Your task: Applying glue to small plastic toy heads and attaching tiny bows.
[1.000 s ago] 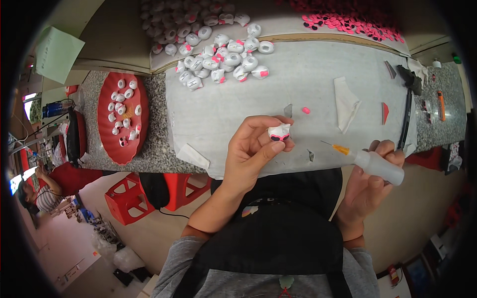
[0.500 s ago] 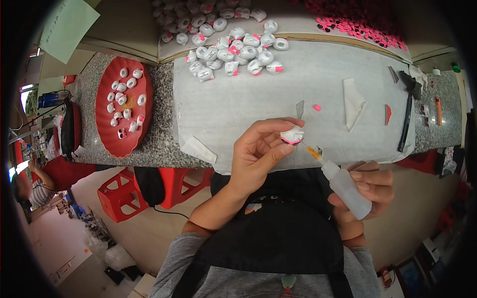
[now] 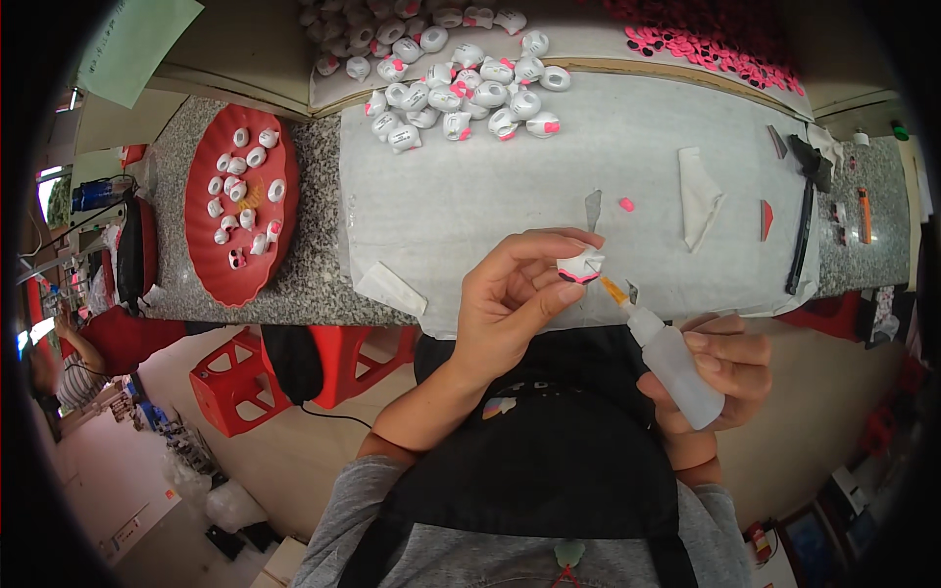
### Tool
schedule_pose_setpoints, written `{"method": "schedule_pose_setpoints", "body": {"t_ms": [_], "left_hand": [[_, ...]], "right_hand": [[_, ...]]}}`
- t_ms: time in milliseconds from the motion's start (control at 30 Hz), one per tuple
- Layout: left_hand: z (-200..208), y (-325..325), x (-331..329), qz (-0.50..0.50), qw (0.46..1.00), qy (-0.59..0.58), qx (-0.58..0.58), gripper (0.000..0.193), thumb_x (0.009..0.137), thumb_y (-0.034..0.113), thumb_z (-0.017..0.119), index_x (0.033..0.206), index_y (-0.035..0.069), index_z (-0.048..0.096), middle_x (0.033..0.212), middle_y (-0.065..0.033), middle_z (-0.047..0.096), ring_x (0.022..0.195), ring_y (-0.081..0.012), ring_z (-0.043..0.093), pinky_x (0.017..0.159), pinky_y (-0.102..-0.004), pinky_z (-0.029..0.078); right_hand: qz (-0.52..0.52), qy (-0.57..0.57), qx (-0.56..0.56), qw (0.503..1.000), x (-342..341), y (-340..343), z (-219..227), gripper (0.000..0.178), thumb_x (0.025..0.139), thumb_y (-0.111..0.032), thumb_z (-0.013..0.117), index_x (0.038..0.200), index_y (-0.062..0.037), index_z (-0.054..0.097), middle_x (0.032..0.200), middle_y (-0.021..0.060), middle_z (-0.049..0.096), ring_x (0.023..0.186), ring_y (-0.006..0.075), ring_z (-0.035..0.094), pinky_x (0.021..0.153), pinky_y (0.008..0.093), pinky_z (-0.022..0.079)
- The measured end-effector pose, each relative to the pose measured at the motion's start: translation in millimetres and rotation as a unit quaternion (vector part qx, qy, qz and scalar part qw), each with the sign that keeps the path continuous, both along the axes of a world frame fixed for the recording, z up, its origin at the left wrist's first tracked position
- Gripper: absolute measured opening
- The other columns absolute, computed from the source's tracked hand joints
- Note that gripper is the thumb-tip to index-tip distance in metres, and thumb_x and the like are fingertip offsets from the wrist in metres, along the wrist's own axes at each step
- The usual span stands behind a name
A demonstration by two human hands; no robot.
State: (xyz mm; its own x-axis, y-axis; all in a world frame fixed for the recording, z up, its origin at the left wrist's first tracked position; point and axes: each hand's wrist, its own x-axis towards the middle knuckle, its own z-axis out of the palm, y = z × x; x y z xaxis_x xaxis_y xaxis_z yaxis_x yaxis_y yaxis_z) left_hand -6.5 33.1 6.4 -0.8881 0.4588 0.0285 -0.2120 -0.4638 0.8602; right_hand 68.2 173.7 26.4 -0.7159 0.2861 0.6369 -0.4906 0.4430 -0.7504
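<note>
Between the thumb and fingers of my left hand [image 3: 510,294] is a small white figurine head [image 3: 580,265] with a pink and black edge along its lower side. My right hand [image 3: 720,367] grips a translucent squeeze bottle [image 3: 681,372], tilted up and to the left. Its orange needle tip [image 3: 615,291] reaches the lower right side of the head; whether it touches is too fine to tell. On the white covered worktop just beyond my hands lie a small pink piece [image 3: 626,204] and a thin grey strip [image 3: 593,209].
Many white heads with pink parts [image 3: 461,93] are heaped at the back. A red scalloped tray [image 3: 206,245] at left holds several more. Pink and black pieces [image 3: 725,59] spread at back right. A folded white cloth [image 3: 698,201] and an orange pen-like tool [image 3: 865,218] lie right.
The squeeze bottle has shifted slightly left, its needle tip closer to the head. My left hand keeps nearly the same place, with the head turned a little.
</note>
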Motion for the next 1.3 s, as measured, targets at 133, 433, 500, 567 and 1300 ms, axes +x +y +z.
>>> {"method": "schedule_pose_setpoints", "body": {"t_ms": [133, 433, 500, 567, 1300], "left_hand": [[-1.3, -0.3, -0.3, 0.001, 1.000, 0.010, -0.008, 0.028, 0.071, -0.002, 0.054, 0.096, 0.000, 0.043, 0.102, -0.0222, 0.045, 0.089, -0.0187, 0.051, 0.079, -0.0303, 0.043], [-0.4, 0.0, -0.2, -0.004, 1.000, -0.005, -0.017, 0.029, 0.070, -0.004, 0.054, 0.096, 0.001, 0.043, 0.102, -0.0215, 0.046, 0.089, -0.0177, 0.051, 0.078, -0.0270, 0.041], [-0.2, -0.1, 0.2, -0.005, 1.000, -0.006, -0.015, 0.029, 0.069, -0.004, 0.054, 0.096, 0.001, 0.043, 0.102, -0.0212, 0.046, 0.090, -0.0174, 0.050, 0.078, -0.0262, 0.041], [0.1, 0.2, 0.5, -0.007, 1.000, -0.007, -0.014, 0.030, 0.069, -0.004, 0.054, 0.096, 0.001, 0.043, 0.102, -0.0209, 0.046, 0.090, -0.0171, 0.050, 0.078, -0.0254, 0.040], [-3.2, -0.4, -2.0, 0.033, 0.995, 0.077, -0.054, 0.025, 0.067, -0.009, 0.054, 0.088, 0.004, 0.046, 0.102, -0.0209, 0.045, 0.087, -0.0146, 0.048, 0.071, -0.0219, 0.040]], "right_hand": [[0.011, -0.005, -0.003, 1.000, 1.2, 1.4, 0.8, 0.039, 0.060, -0.018, 0.071, 0.081, -0.0068, 0.040, 0.076, 0.0070, 0.044, 0.055, 0.0138, 0.043, 0.047, 0.0233, 0.039], [-0.008, 0.009, -0.015, 1.000, -0.3, 2.2, -0.1, 0.038, 0.060, -0.017, 0.071, 0.080, -0.0063, 0.040, 0.076, 0.0068, 0.044, 0.055, 0.0136, 0.042, 0.047, 0.0226, 0.038], [0.003, -0.002, -0.014, 1.000, -1.0, 2.4, -0.5, 0.038, 0.060, -0.017, 0.071, 0.081, -0.0064, 0.040, 0.076, 0.0068, 0.044, 0.055, 0.0133, 0.042, 0.047, 0.0224, 0.038], [0.001, -0.003, -0.013, 1.000, -1.0, 2.6, -1.3, 0.038, 0.060, -0.017, 0.071, 0.081, -0.0064, 0.040, 0.076, 0.0067, 0.044, 0.055, 0.0133, 0.042, 0.047, 0.0225, 0.039], [-0.001, -0.015, -0.004, 1.000, -0.2, 2.7, 0.8, 0.039, 0.059, -0.017, 0.072, 0.080, -0.0065, 0.041, 0.075, 0.0061, 0.044, 0.054, 0.0129, 0.043, 0.047, 0.0229, 0.038]]}}
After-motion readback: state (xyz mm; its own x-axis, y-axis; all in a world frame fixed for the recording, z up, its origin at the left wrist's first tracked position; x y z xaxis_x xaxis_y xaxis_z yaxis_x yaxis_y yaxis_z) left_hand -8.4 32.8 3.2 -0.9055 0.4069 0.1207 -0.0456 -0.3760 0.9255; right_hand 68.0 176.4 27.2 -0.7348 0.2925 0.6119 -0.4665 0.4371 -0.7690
